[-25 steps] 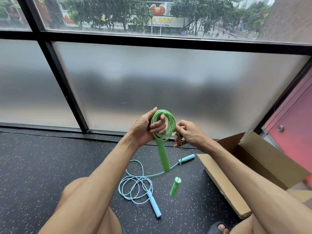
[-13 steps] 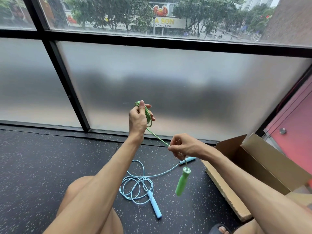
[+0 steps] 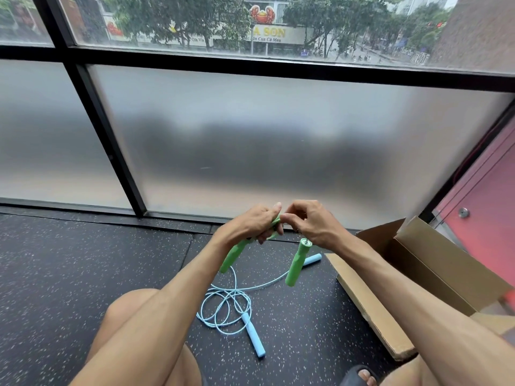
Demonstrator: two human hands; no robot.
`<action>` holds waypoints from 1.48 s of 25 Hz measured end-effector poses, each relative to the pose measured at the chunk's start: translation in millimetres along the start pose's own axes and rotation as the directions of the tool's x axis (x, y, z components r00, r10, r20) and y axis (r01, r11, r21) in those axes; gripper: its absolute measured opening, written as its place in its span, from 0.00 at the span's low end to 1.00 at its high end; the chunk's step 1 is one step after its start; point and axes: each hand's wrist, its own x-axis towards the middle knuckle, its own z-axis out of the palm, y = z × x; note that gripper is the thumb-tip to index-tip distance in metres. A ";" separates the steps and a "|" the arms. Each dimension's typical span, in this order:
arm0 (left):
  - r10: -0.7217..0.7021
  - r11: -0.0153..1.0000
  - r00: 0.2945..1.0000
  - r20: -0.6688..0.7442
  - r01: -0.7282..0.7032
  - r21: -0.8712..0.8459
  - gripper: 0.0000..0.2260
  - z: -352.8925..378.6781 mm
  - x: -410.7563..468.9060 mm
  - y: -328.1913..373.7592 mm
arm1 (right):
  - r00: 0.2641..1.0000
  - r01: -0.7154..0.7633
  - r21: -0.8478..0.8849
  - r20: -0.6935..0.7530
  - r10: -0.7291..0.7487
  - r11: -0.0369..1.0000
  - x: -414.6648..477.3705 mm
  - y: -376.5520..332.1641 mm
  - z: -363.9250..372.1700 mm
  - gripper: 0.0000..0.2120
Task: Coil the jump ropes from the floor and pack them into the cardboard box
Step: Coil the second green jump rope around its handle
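I hold the green jump rope up in front of me with both hands. My left hand is closed around its bundled cord, and one green handle slants down from under that palm. My right hand pinches the cord right beside the left hand, and the second green handle hangs below it. A light blue jump rope lies loosely looped on the dark speckled floor beneath my hands. The open cardboard box sits on the floor to the right.
A frosted glass wall with black frames runs along the far side of the floor. A red door stands behind the box. My bare knees and a sandalled foot fill the bottom of the view.
My hands, apart half a second ago with cord stretched between them, have come together lower down. The hanging green handle has risen close under my right hand.
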 end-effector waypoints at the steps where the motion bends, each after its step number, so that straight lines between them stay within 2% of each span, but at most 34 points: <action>1: -0.013 0.998 0.999 0.048 0.016 -0.064 0.30 0.1 -3.1 2.5 | 0.999 -0.003 0.015 -0.037 0.004 1.000 0.3 0.8 -0.5 0.10; 5: 0.036 0.960 0.969 0.246 0.035 -0.278 0.31 -3.4 -13.3 8.3 | 0.996 -0.040 0.107 -0.081 0.049 0.993 2.7 1.9 -0.7 0.12; 9: 0.115 0.840 0.954 0.278 0.056 -0.540 0.29 -9.3 -9.7 8.0 | 0.993 -0.084 0.256 -0.058 0.102 0.963 5.3 4.4 0.1 0.13; 12: 0.123 0.744 0.963 0.238 0.070 -0.665 0.26 -11.7 -7.3 8.3 | 0.991 -0.095 0.311 -0.057 0.118 0.946 2.2 0.8 1.9 0.15; 15: 0.130 0.676 0.983 0.129 0.008 -0.737 0.25 -9.5 -5.6 10.6 | 0.992 -0.101 0.382 -0.030 0.121 0.918 -0.5 -2.7 6.2 0.19; 19: 0.089 0.487 0.996 -0.023 -0.063 -0.871 0.24 -9.2 1.6 14.3 | 0.968 -0.246 0.548 0.106 0.226 0.799 -6.8 0.9 11.5 0.29; 21: 0.054 0.419 0.998 -0.045 -0.064 -0.906 0.24 -2.7 7.0 16.1 | 0.960 -0.278 0.586 0.152 0.234 0.762 -11.1 3.1 10.4 0.28; 24: -0.012 0.378 0.997 -0.071 -0.061 -0.924 0.22 19.4 19.9 21.1 | 0.950 -0.306 0.664 0.166 0.264 0.682 -19.6 11.8 -1.5 0.26; 28: -0.094 0.369 0.991 -0.094 -0.053 -0.928 0.21 57.8 41.8 31.2 | 0.921 -0.359 0.735 0.179 0.346 0.575 -38.4 37.4 -9.4 0.27; 31: -0.162 0.405 0.978 -0.135 -0.058 -0.912 0.22 104.4 61.1 42.8 | 0.890 -0.331 0.810 0.097 0.445 0.485 -61.1 56.8 -21.4 0.34; 34: -0.228 0.528 0.945 -0.235 -0.083 -0.845 0.23 152.8 85.5 49.9 | 0.841 -0.309 0.834 0.015 0.541 0.456 -80.7 83.6 -36.0 0.34; 37: -0.262 0.676 0.923 -0.283 -0.034 -0.737 0.26 202.6 117.9 54.3 | 0.767 -0.313 0.841 -0.051 0.640 0.441 -102.4 124.1 -57.1 0.36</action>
